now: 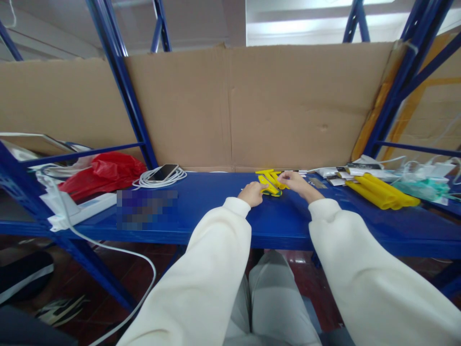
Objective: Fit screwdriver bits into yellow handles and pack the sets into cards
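Observation:
My left hand point(252, 193) is closed at the left end of a small yellow piece with a dark green edge point(272, 191), low over the blue tabletop. Just to its right, my right hand point(293, 181) has its fingers drawn together in a pinch beside the same piece. Whatever sits between those fingertips is too small to make out. Behind and between the hands lie more bright yellow strips point(267, 172), their exact kind unclear.
Yellow rolled tubes point(383, 191) lie on the right, among small packets and a pale green plastic bag point(421, 189). On the left are a phone point(164, 173) on a coiled white cable, a red plastic bag point(106, 174) and a white power strip point(95, 206). Cardboard point(288, 105) walls the back.

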Demonstrator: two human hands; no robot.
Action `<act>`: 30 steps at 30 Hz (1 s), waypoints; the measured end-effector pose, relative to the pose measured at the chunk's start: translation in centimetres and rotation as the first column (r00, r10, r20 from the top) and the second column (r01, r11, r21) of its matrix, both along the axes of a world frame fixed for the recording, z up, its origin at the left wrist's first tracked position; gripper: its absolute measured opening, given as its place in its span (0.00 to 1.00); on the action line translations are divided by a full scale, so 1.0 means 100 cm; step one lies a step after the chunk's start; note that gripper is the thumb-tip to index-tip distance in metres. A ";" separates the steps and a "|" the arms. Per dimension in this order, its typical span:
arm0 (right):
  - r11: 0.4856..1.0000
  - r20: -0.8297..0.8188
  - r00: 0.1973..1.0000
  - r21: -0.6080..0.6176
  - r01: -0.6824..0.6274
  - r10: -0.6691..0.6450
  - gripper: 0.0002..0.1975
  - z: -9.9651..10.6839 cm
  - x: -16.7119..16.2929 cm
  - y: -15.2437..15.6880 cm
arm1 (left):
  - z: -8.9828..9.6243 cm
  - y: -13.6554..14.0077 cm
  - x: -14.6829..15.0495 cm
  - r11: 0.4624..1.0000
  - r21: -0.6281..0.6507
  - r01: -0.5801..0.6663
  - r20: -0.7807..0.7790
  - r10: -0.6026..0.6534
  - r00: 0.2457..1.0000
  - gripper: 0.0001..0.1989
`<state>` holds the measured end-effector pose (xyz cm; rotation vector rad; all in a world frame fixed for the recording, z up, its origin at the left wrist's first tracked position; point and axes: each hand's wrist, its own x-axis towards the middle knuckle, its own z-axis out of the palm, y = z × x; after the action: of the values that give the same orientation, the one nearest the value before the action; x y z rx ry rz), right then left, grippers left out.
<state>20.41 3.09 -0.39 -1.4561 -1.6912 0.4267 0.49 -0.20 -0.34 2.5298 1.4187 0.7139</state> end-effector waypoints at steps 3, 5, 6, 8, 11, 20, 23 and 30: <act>0.994 -0.074 0.991 0.034 -0.105 0.108 0.05 -0.001 -0.014 -0.003 | 0.000 0.000 0.000 1.000 0.021 -0.015 -0.009 0.015 1.000 0.24; 0.989 -0.071 0.988 0.062 -0.134 0.139 0.05 -0.003 -0.017 -0.003 | 0.001 -0.001 0.000 0.999 0.013 -0.029 0.004 0.029 1.000 0.25; 0.987 -0.061 0.987 0.075 -0.145 0.150 0.05 -0.004 -0.017 -0.003 | 0.002 -0.001 0.000 0.999 0.007 -0.035 0.013 0.035 0.999 0.25; 0.983 -0.041 0.985 0.091 -0.162 0.166 0.05 -0.006 -0.016 -0.001 | 0.002 -0.002 0.000 0.999 0.003 -0.039 0.022 0.039 0.999 0.25; 0.978 -0.023 0.981 0.089 -0.189 0.191 0.05 -0.007 -0.015 0.000 | 0.002 -0.002 0.000 0.999 0.003 -0.032 0.031 0.032 0.999 0.25; 0.977 0.049 0.978 0.054 -0.207 0.205 0.04 -0.004 -0.018 -0.001 | 0.000 0.000 0.000 0.999 0.032 -0.020 -0.027 0.021 0.999 0.26; 0.980 0.066 0.979 0.038 -0.194 0.192 0.05 -0.002 -0.019 -0.002 | 0.000 -0.001 0.000 1.000 0.026 -0.014 -0.018 0.014 1.000 0.25; 0.985 0.035 0.984 0.021 -0.173 0.172 0.05 0.000 -0.022 -0.008 | 0.000 -0.001 0.000 0.998 0.066 -0.005 -0.056 0.009 0.998 0.25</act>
<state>18.19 2.26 -0.40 -1.3108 -1.8505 0.4765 0.46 -0.31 -0.32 2.6154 1.4459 0.7081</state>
